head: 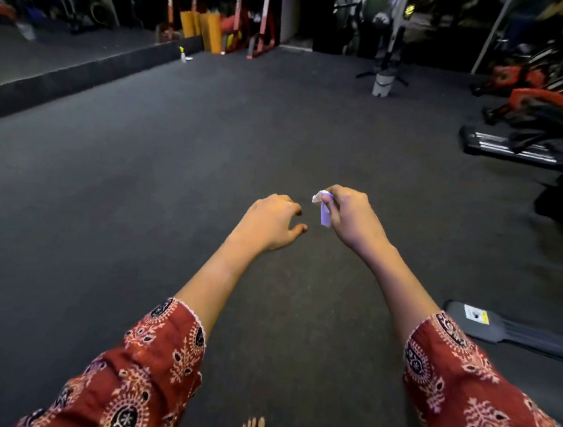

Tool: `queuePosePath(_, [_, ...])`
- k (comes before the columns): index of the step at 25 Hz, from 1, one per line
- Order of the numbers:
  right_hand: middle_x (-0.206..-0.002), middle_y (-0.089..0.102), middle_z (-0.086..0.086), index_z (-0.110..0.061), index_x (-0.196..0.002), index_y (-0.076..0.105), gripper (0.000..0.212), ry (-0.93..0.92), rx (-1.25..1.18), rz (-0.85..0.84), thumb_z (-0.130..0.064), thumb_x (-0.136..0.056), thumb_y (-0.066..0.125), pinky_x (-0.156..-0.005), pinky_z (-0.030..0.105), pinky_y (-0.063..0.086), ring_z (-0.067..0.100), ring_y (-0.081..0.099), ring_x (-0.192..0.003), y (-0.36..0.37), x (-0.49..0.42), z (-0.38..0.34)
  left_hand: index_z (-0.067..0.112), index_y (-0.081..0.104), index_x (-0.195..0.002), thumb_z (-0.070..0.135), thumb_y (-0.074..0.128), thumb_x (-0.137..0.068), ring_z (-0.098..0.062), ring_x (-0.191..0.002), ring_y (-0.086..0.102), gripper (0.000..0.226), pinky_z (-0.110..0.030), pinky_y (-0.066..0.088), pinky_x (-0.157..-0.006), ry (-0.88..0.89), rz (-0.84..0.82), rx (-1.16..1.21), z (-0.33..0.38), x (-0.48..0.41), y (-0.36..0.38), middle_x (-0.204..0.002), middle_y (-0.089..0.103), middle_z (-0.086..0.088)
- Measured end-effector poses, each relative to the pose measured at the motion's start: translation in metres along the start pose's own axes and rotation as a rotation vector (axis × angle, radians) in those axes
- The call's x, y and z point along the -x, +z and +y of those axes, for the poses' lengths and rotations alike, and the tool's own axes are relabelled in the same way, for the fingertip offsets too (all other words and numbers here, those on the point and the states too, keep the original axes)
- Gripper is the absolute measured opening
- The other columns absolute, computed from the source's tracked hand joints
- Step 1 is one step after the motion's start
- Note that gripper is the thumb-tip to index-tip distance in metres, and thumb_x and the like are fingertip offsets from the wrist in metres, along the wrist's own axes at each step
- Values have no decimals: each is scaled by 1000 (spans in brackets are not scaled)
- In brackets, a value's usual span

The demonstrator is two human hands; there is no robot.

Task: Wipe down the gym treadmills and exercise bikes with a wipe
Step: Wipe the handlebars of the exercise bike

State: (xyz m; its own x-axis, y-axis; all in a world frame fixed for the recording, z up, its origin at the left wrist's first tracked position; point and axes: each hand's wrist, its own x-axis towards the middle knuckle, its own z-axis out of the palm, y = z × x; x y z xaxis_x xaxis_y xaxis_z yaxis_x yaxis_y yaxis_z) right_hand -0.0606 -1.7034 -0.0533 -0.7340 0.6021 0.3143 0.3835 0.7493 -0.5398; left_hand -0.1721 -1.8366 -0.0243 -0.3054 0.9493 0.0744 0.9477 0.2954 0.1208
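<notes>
Mostly hidden, the wipe [324, 214] sits pinched in the right hand [353, 218]; left hand [270, 224] loosely curled, empty.

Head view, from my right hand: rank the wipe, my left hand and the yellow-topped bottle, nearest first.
1. wipe, pinched in the right hand.
2. left hand, just to its left.
3. yellow-topped bottle, far ahead-left by the ledge.

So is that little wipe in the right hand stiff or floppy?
Probably floppy: the wipe droops in a crumpled fold from the right hand pinching it. Likely very light too, since a mere pinch holds it up.
</notes>
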Motion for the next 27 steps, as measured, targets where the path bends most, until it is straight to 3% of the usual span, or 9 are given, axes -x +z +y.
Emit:
queuePosePath(10, [-94,66,1,-24,-96,66,25,255,16,157,-27,-100,41,-82,45,51,23,60,-93,-29,-255,176,14,56,-128,38,52,-94,-22,-124,46,42,-35,39,-99,222,0,71,-41,-358,12,-132,55,-3])
queuePosePath(18, [-95,66,4,-18,-101,67,26,292,30,227,-23,-100,41,-82,44,51,23,61,-91,-88,-485,329,15,55,-129,37,52,-94,-22,-122,48,42,-37,41,-97,344,58,80,-21,-655,7,-132,55,-4])
queuePosePath(24, [-96,67,5,-21,-100,67,26,286,11,209,-24,-99,41,-83,44,50,24,62,-92,-87,-626,435,13,56,-127,38,55,-93,-22,-120,49,43,-36,44,-94,302,-11,84,-36,-839,41,-131,55,-4])
queuePosePath(27, [-94,66,3,-18,-102,67,26,302,14,228,-21,-101,40,-82,43,51,22,61,-89,-91,-712,496,12,57,-127,37,56,-92,-22,-117,52,42,-36,45,-92,347,40,131,-38,-950,55,-128,57,-6])
